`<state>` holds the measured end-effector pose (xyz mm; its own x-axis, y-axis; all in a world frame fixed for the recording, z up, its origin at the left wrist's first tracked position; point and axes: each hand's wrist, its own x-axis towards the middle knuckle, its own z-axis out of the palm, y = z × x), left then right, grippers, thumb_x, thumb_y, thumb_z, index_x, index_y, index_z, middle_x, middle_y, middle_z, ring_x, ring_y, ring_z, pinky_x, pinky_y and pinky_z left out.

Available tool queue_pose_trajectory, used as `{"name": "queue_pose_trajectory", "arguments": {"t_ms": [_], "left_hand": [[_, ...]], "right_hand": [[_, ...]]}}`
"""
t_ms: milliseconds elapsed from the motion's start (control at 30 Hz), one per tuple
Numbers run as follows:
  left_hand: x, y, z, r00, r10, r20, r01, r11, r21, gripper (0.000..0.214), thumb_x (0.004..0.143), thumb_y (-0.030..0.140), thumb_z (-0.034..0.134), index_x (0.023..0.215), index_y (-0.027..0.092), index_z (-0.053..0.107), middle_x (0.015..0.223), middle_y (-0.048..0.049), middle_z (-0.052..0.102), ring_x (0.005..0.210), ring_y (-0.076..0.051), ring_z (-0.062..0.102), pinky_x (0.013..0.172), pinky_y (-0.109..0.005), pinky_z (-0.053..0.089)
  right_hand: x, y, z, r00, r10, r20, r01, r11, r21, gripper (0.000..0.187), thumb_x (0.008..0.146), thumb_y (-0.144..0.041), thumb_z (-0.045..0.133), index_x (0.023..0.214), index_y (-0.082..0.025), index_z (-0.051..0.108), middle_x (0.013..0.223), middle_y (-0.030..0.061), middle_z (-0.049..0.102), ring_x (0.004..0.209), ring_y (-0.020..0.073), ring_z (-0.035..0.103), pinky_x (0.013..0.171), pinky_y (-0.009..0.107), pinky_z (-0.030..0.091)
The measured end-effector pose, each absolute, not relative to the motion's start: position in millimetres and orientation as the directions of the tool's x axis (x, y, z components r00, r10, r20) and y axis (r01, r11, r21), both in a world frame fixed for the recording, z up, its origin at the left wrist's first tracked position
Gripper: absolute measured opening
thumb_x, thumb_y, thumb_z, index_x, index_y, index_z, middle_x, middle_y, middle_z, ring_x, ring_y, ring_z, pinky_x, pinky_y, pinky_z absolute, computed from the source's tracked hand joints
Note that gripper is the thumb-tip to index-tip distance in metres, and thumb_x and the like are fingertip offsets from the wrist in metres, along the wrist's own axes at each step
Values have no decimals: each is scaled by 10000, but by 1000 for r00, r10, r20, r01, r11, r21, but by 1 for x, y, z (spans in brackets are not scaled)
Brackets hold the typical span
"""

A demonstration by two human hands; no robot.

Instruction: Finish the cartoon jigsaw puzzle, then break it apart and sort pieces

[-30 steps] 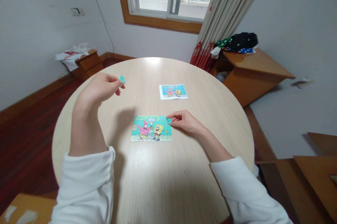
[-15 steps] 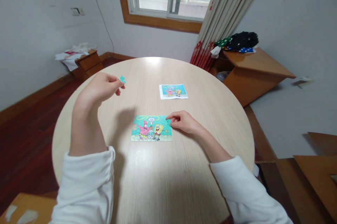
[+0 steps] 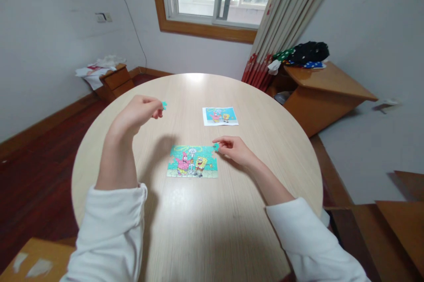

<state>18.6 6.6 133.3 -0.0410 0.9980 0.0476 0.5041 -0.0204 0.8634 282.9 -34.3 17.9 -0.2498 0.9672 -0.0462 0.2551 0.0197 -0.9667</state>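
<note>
A small cartoon jigsaw puzzle (image 3: pixel 192 161) lies flat in the middle of the round wooden table (image 3: pixel 198 229). My left hand (image 3: pixel 137 114) is raised above the table to the left and pinches a teal puzzle piece (image 3: pixel 164 105) between thumb and fingers. My right hand (image 3: pixel 233 148) rests at the puzzle's upper right corner and pinches another teal piece (image 3: pixel 216 146) just above that corner. Both arms wear white sleeves.
A printed reference picture (image 3: pixel 220 115) lies farther back on the table. A wooden cabinet (image 3: pixel 324 92) with dark clothes on it stands at the right by a curtain (image 3: pixel 285 17). A low drawer unit (image 3: pixel 114 80) with papers sits at the left wall.
My right hand has lifted a teal piece off the puzzle's upper right corner. My left hand, still holding its piece, has shifted slightly to the right.
</note>
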Motion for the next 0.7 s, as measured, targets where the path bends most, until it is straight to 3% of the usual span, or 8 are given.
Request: {"name": "queue_pose_trajectory", "arguments": {"t_ms": [133,233,400,567,700], "left_hand": [[18,6,100,36,994,-105,291,90,952,202,587,150,517,391,163,468,490,-19,521,594,-138,550,704,-298,475],[8,-2,68,37,966,-255,107,250,962,128,595,119,519,470,137,541,596,-73,626,648,-154,608,724,-301,506],[-12,-8,38,-19,938,-345,-224,332,916,100,576,57,492,517,130,524,633,-94,641,635,-156,625,638,-270,555],[-14,-3,39,28,920,-391,-245,386,890,120,618,29,495,538,107,538,540,-56,584,485,-99,554,406,-164,472],[-13,-3,35,81,909,-410,-182,417,890,137,639,25,518,520,85,547,497,-60,571,417,-85,522,358,-149,430]], "right_hand": [[278,-36,21,-211,977,-43,123,-18,-992,292,657,-217,602,926,-134,680,697,-1,549,665,113,558,672,289,457],[271,-37,19,-232,970,-71,55,-60,-997,325,682,-224,592,985,-138,675,710,4,549,656,122,585,657,305,488],[251,-36,17,-275,960,45,196,102,-975,345,723,-159,548,1039,-135,684,830,52,610,604,83,540,605,262,472],[219,-34,14,-365,919,152,248,253,-935,317,782,-143,509,1046,-143,685,907,83,678,759,119,601,714,275,483],[190,-32,13,-447,864,230,300,387,-872,347,791,-67,472,1038,-177,690,940,71,700,810,120,619,763,278,483]]}}
